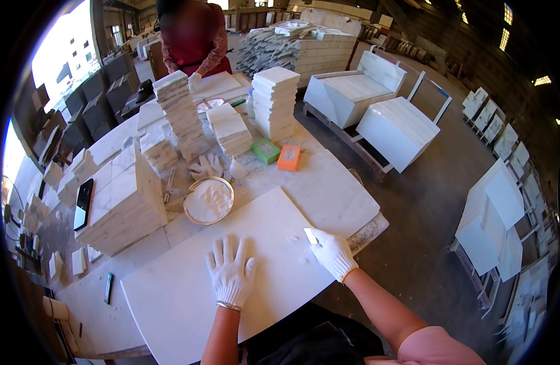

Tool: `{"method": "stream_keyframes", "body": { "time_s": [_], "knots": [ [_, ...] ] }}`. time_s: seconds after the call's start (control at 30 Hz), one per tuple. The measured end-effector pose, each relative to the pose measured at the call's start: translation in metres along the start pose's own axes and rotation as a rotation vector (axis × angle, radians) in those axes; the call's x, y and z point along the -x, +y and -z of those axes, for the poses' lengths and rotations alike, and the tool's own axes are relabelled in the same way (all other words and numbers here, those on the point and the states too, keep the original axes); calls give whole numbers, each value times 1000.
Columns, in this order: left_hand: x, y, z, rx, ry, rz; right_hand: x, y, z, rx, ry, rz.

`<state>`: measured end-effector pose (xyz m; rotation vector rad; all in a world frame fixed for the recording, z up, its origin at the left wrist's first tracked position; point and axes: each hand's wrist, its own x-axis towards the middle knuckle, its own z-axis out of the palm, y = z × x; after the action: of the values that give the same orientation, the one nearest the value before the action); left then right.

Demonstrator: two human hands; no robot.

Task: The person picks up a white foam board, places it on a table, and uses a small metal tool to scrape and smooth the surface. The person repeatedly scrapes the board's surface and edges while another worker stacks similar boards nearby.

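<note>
A large white stone slab (274,255) lies in front of me on the work table. My left hand (230,271), in a white knitted glove, rests flat on it with the fingers spread. By the slab's right edge, my gloved right hand (333,252) is closed around a small flat scraper blade (310,236), whose pale end sticks out past the fingers. Small white crumbs (302,260) dot the surface beside that hand. Beyond the slab's far edge stands a round tin (229,205) of white paste or powder. A loose pair of gloves (205,166) lies behind the tin.
Stacked marble tiles (275,103) and a block with a phone (83,204) on it crowd the table. Green (266,151) and orange boxes (289,157) sit near its right side. A co-worker (193,36) stands at the far end. Slabs on pallets (399,131) stand right.
</note>
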<state>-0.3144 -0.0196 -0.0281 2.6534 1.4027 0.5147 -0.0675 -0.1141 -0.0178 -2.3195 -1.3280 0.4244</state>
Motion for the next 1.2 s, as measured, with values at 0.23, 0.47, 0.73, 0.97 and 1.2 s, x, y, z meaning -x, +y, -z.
{"method": "stream_keyframes", "body": {
  "time_s": [0.23, 0.47, 0.73, 0.97, 1.2],
  "knots": [
    [0, -4, 0, -25, -6, -7, -7, -4, 6, -121, -36, 71],
    [1, -3, 0, -57, 23, -24, -4, 1, 0, -72, -26, 60],
    [-1, -2, -5, -42, 29, -26, -57, -12, -9, -448, -26, 111],
    [-2, -2, 0, 1, -1, 5, -91, -48, 0, -53, -61, 82],
    [-3, -2, 1, 16, -13, 0, -114, -46, -27, -99, -73, 11]
  ]
}}
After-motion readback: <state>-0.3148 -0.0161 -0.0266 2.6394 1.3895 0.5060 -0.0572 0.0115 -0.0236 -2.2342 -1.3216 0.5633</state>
